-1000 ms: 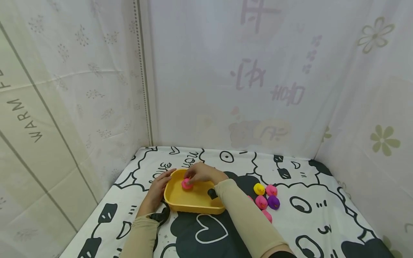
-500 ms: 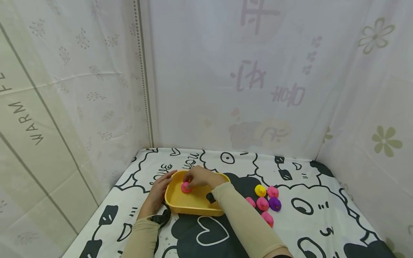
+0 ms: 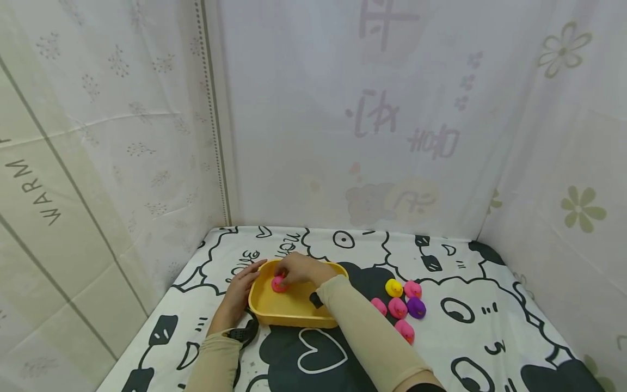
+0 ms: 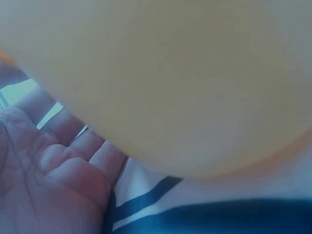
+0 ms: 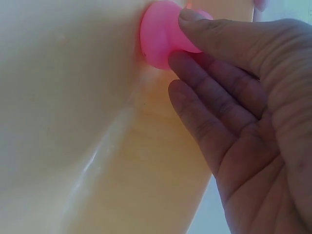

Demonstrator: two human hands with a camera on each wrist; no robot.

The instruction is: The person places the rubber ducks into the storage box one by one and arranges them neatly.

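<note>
In the head view a yellow tray (image 3: 294,318) lies on the patterned cloth. My right hand (image 3: 301,269) reaches over its far wall and pinches a pink rubber duck (image 3: 278,284) close over the tray's floor at the left end. The right wrist view shows thumb and fingers about the pink duck (image 5: 163,36), which sits right at the tray's floor and wall. My left hand (image 3: 238,291) lies along the outside of the tray's left wall, its fingers extended. In the left wrist view, the tray's wall (image 4: 185,97) covers the fingertips of that hand (image 4: 58,170).
To the right of the tray, several rubber ducks stand grouped on the cloth: a yellow duck (image 3: 394,288), a purple duck (image 3: 416,307), and pink ones such as this pink duck (image 3: 397,308). Patterned curtains (image 3: 323,120) hang behind the table and at both sides.
My right hand and the pink duck have shifted slightly left inside the tray. My left hand stays at the tray's left wall.
</note>
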